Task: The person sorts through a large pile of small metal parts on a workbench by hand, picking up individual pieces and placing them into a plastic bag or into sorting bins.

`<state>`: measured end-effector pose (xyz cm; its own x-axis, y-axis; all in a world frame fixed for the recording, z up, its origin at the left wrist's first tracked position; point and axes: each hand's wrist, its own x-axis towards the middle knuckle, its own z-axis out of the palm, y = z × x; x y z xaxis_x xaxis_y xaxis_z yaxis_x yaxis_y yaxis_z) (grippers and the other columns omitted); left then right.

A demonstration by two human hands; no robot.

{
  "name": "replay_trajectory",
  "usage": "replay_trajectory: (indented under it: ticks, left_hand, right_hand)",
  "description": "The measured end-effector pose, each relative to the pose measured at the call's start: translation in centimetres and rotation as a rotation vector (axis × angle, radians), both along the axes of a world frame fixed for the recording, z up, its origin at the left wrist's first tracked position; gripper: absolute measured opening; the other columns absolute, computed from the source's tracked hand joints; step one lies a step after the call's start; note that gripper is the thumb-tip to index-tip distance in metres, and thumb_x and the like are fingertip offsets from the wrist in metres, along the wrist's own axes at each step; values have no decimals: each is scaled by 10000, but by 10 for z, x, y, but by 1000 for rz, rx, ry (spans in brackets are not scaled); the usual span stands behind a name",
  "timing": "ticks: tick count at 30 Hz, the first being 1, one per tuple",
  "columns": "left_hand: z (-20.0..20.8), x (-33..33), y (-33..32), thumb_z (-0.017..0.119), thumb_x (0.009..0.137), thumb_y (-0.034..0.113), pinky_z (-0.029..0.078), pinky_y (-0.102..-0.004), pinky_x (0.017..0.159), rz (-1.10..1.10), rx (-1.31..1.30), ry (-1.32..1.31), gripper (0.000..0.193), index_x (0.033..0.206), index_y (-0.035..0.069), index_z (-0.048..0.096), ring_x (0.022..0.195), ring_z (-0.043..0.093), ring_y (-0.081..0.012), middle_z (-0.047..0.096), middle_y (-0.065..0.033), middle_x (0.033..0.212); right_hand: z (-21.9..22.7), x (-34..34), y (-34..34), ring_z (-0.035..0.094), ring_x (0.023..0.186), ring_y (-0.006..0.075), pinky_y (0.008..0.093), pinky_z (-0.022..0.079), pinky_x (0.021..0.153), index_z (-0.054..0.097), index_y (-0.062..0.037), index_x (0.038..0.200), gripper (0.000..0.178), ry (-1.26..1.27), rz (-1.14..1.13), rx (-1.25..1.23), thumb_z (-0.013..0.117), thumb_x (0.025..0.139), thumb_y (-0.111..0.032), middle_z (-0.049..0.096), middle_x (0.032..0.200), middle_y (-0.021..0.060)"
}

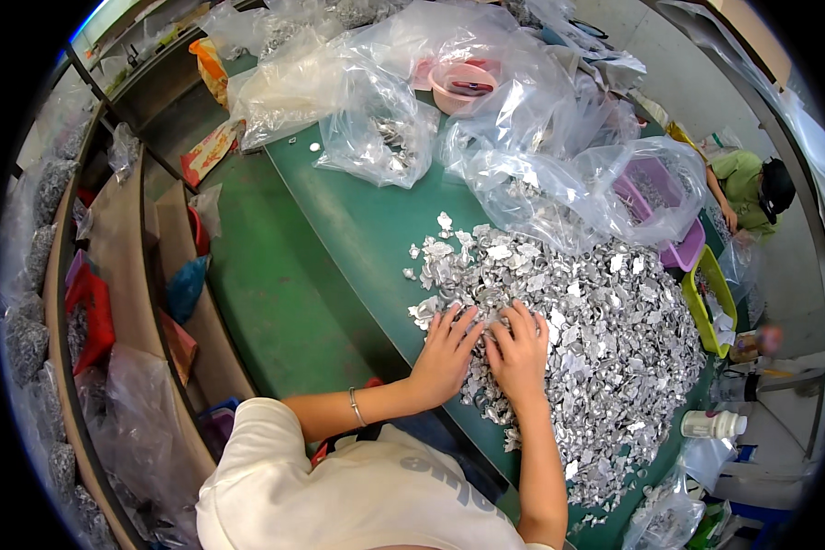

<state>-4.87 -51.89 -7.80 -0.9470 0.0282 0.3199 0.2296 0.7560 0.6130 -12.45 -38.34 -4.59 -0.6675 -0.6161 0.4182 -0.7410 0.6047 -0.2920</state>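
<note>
A broad heap of small, flat, silvery metal pieces (605,339) covers much of the green table (339,220). Both hands rest on its near left side, close together with the thumbs almost meeting. My left hand (445,356) lies on the edge of the heap, fingers spread over the pieces. Beside it my right hand (520,353) has its fingers apart and pointing away, fingertips touching the metal. I see no piece lifted in either hand, though what lies under the palms is hidden.
Behind the heap lie clear plastic bags (559,183) and a pink bowl (463,87). Purple baskets (683,247), a yellow-green basket (710,298) and a white bottle (713,423) line the right side. A person in green (747,188) works beyond. Loaded shelves (124,238) stand left.
</note>
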Motion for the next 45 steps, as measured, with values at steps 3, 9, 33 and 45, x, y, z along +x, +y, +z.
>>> replay_trajectory:
  ticks: [3,9,33,45]
  left_hand:
    - [1,-7,6,561,737,-35,223,-552,1052,-56,-19,34,561,1280,9,424,1266,281,-453,377,-141,1351]
    - [2,-10,-6,577,707,-82,313,-484,997,-251,323,79,378,1060,52,575,1158,455,-291,491,-120,1230]
    - [12,-69,-36,607,728,8,403,-373,761,-359,89,198,198,917,56,576,880,529,-271,560,-75,909]
    - [2,-25,-37,658,727,23,383,-384,874,-17,191,124,303,1020,36,584,1000,512,-295,550,-107,1054]
  right_hand:
    - [-5,6,21,501,1109,306,489,315,967,596,-39,914,173,14,-97,-35,623,746,-65,549,1052,106]
    - [1,10,43,490,1059,317,452,322,939,587,-30,896,170,3,-371,-91,622,734,-65,550,1039,118]
    - [7,40,45,516,1029,277,470,315,963,606,-37,902,159,-40,-160,27,600,744,-22,579,1018,94]
    - [13,9,16,411,1159,325,452,323,953,566,-55,1091,352,-132,-180,32,658,761,-138,472,1256,113]
